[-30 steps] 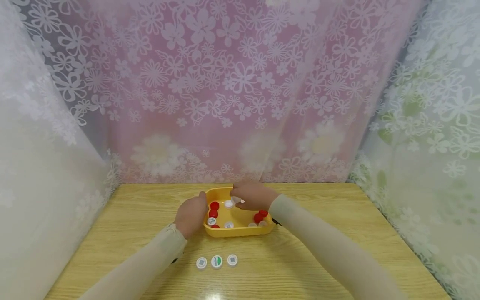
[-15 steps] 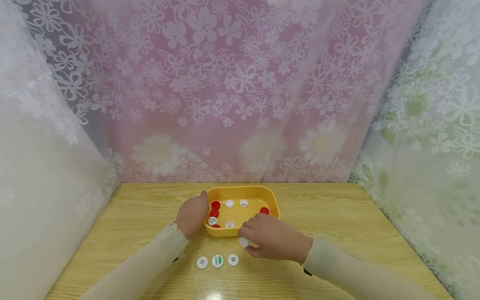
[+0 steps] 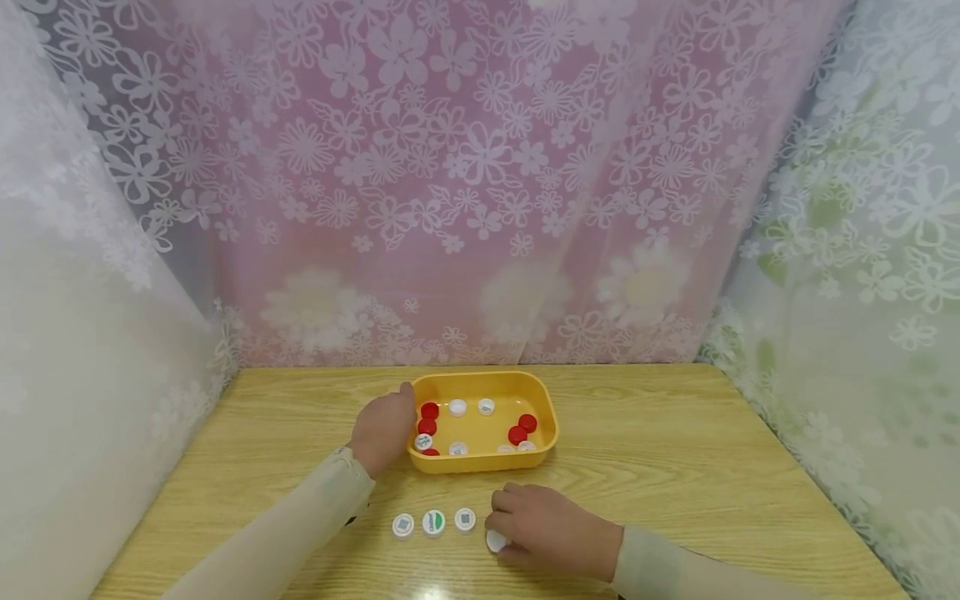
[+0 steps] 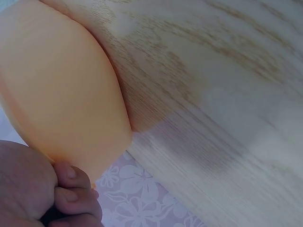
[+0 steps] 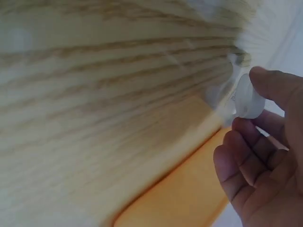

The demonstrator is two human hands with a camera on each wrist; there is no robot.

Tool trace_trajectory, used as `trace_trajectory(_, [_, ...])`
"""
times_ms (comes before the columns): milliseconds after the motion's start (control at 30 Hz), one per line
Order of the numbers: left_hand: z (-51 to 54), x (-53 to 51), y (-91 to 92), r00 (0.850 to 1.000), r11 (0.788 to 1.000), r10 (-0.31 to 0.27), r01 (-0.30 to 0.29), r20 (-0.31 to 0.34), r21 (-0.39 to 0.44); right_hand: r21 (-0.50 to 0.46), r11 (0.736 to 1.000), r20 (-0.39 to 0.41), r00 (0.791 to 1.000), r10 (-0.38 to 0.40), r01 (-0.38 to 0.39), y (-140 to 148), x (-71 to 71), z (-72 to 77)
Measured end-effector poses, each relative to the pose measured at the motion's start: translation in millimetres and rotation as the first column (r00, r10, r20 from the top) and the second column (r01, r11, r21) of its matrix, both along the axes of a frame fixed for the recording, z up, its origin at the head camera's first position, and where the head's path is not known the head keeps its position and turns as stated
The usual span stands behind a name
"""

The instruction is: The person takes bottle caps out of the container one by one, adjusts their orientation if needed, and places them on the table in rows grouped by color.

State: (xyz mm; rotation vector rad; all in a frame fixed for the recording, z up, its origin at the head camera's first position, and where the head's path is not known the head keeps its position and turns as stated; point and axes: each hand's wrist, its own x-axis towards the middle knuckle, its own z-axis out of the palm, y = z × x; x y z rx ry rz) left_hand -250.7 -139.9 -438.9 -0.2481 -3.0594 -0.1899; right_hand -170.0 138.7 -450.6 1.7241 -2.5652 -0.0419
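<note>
My left hand [image 3: 382, 432] grips the left rim of a yellow plastic tray [image 3: 480, 464], fingers curled at its wall. Close up in the left wrist view, the curled fingers [image 4: 75, 198] lie against the tray's outer wall [image 4: 66, 94]. My right hand [image 3: 553, 530] pinches a white bottle cap [image 3: 496, 541] low over the table, in front of the tray. The right wrist view has this cap [image 5: 249, 99] tilted on edge between thumb and fingertips. To its left, three white caps lie in a row, the middle cap [image 3: 433, 522] marked with green.
Inside the tray are several red caps [image 3: 429, 411] and several white caps [image 3: 486, 407]. The wooden table [image 3: 645, 458] is bounded by a pink floral curtain [image 3: 480, 208] behind and pale curtains at both sides.
My right hand has come out of the tray with a white cap, moving towards me to the right end of the row of caps. My left hand has stayed on the tray.
</note>
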Motion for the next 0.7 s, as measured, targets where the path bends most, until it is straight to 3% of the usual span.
trace_trajectory(300, [0.6,1.5,-0.4,0.999,0.999,0.026,-0.027,0.032,0.019,-0.008,0.993,0.114,0.987,-0.114,0.116,-7,-5.2,-5.6])
trace_trajectory(700, [0.9,-1.6,1.9,1.000,1.000,0.019,-0.018,0.022,-0.017,-0.024,0.989,0.106,0.984,-0.143,0.147,-13,-14.4,-14.0])
